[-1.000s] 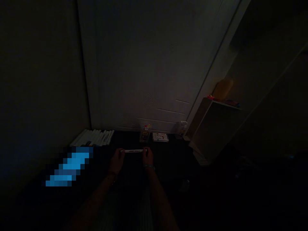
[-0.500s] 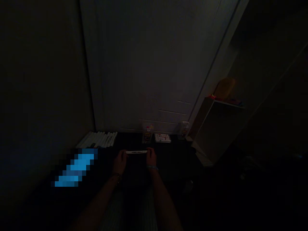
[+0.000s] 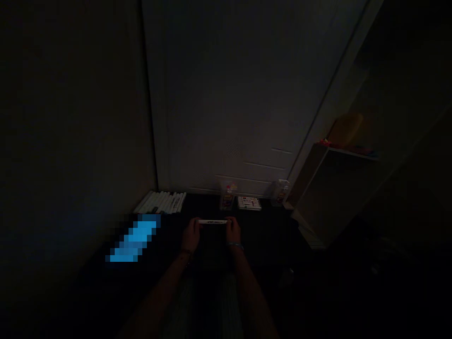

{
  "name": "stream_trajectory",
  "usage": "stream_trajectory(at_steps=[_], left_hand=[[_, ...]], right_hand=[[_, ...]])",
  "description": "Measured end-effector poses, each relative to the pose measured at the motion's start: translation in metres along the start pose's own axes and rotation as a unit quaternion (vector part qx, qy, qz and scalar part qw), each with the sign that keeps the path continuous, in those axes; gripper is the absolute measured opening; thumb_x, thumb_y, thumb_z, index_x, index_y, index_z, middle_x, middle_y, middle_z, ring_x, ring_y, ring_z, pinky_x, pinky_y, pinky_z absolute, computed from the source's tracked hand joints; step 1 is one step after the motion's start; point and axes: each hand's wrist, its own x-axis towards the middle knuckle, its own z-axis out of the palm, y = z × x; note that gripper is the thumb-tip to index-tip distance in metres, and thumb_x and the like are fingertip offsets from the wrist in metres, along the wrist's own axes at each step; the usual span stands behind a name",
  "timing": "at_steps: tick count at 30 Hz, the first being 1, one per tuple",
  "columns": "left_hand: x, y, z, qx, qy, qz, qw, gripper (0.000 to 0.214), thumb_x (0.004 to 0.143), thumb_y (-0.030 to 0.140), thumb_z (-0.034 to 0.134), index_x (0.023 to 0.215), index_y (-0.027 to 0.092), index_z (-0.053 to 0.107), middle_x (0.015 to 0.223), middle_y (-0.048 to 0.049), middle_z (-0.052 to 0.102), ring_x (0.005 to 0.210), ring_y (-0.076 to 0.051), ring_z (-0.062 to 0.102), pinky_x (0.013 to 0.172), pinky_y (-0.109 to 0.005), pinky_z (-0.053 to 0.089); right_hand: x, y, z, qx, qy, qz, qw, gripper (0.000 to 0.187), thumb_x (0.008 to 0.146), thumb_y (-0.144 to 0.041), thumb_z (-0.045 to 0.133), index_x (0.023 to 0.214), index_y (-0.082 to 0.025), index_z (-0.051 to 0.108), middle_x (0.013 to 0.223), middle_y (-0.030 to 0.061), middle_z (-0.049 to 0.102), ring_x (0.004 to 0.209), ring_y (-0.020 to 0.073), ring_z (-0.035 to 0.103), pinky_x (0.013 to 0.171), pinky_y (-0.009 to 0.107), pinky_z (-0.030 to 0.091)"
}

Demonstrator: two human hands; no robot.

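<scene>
The scene is very dark. My left hand (image 3: 191,234) and my right hand (image 3: 233,230) each pinch one end of a thin white marker (image 3: 212,221), which lies level between them above a dark surface (image 3: 261,235). Both hands are closed on it. A bracelet shows on my right wrist. Behind my left hand lies a row of several white markers (image 3: 162,202) side by side.
A small clear container (image 3: 227,198), a printed flat pack (image 3: 249,203) and another small clear box (image 3: 280,192) stand along the wall at the back. A light shelf unit (image 3: 332,188) with coloured things on top stands at the right. A blurred blue patch (image 3: 136,238) is at the left.
The view has shifted, so everything sits further right in the picture. My hands keep the same hold on the marker; it stays level between them.
</scene>
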Motion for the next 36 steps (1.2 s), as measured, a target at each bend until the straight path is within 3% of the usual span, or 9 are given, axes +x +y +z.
stream_trajectory(at_steps=[9,15,20,28,36], left_hand=[[-0.002,0.002,-0.002,-0.008,0.008,0.002,1.000,0.032,0.083,0.036,0.026,0.096,0.020,0.052,0.070,0.0006,0.059,0.058,-0.012,0.054,0.056,-0.022,0.041],[-0.004,0.006,0.000,-0.026,0.020,-0.006,0.999,0.030,0.078,0.042,0.038,0.091,0.020,0.053,0.071,0.0001,0.062,0.064,-0.013,0.057,0.058,-0.022,0.042],[-0.006,0.008,0.000,-0.048,0.004,-0.009,0.999,0.029,0.075,0.042,0.044,0.091,0.019,0.052,0.074,-0.0009,0.062,0.066,-0.013,0.058,0.058,-0.022,0.043],[-0.007,0.011,-0.007,-0.011,0.015,-0.014,1.000,0.023,0.079,0.033,0.040,0.095,0.019,0.052,0.082,-0.0046,0.061,0.075,-0.016,0.058,0.065,-0.026,0.042],[-0.006,0.008,-0.003,-0.009,0.008,-0.010,1.000,0.028,0.084,0.034,0.029,0.093,0.019,0.051,0.073,-0.0012,0.058,0.067,-0.013,0.055,0.064,-0.025,0.041]], right_hand=[[-0.003,-0.007,-0.003,0.026,0.006,0.055,0.998,0.028,0.079,-0.027,0.036,0.097,-0.021,0.056,0.067,-0.0021,0.058,0.063,0.0129,0.054,0.060,0.023,0.040],[-0.003,-0.008,-0.003,0.023,-0.004,0.040,0.999,0.027,0.075,-0.032,0.044,0.097,-0.019,0.055,0.081,0.0008,0.060,0.074,0.0143,0.055,0.067,0.024,0.041],[-0.004,-0.008,-0.004,0.019,-0.011,0.042,0.999,0.029,0.074,-0.034,0.046,0.096,-0.018,0.055,0.077,0.0005,0.059,0.069,0.0137,0.053,0.064,0.023,0.041],[-0.005,-0.002,-0.006,0.022,-0.022,0.035,0.999,0.030,0.077,-0.030,0.038,0.097,-0.018,0.056,0.077,0.0015,0.059,0.066,0.0138,0.052,0.063,0.024,0.038],[-0.005,-0.013,-0.008,0.013,-0.012,0.049,0.999,0.030,0.075,-0.026,0.037,0.093,-0.018,0.059,0.068,-0.0011,0.057,0.061,0.0127,0.050,0.060,0.023,0.037]])
